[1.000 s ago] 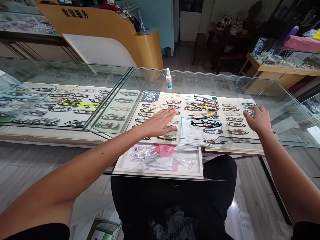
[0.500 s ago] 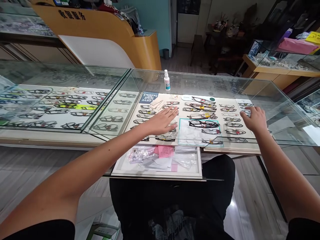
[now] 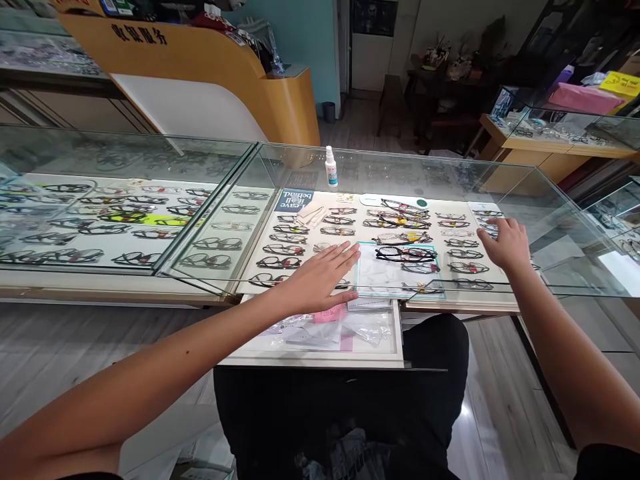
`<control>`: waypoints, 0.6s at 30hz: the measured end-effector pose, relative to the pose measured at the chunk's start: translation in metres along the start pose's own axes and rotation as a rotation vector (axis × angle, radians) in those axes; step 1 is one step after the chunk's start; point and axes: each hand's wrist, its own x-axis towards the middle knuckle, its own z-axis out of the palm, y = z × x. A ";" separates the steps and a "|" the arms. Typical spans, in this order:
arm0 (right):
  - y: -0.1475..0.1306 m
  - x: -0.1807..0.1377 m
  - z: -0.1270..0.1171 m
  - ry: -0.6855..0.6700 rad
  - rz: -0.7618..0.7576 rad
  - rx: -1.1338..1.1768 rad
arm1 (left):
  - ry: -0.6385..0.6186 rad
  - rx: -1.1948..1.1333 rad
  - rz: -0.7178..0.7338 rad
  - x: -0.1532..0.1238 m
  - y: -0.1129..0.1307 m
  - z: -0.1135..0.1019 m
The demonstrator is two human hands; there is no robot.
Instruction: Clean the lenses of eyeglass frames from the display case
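Observation:
My left hand lies flat with fingers stretched out on the glass top of the display case, near its front edge, holding nothing. Under the glass lie rows of eyeglass frames and a teal-edged tray with a black pair on it. My right hand rests on the glass at the right, fingers bent loosely over the glasses below, nothing in it. A small white spray bottle stands on the glass at the far side.
An open drawer with plastic bags and pink paper juts out below the case toward my lap. A second glass case of frames adjoins on the left. An orange counter stands behind. Another case stands at the right.
My left hand has slid back toward me over the glass, from the middle rows to the front edge. My right hand stayed about where it was.

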 end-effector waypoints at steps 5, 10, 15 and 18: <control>0.001 0.000 0.000 0.005 -0.009 -0.009 | 0.028 -0.003 -0.079 0.005 0.001 -0.005; -0.003 -0.001 -0.003 -0.017 0.001 -0.026 | 0.005 -0.031 -0.147 0.018 -0.005 -0.009; -0.003 0.000 -0.004 -0.014 -0.001 -0.015 | -0.013 -0.029 -0.130 0.011 0.010 -0.003; -0.002 0.000 -0.002 -0.021 0.001 -0.007 | -0.019 -0.026 -0.100 -0.001 0.018 -0.001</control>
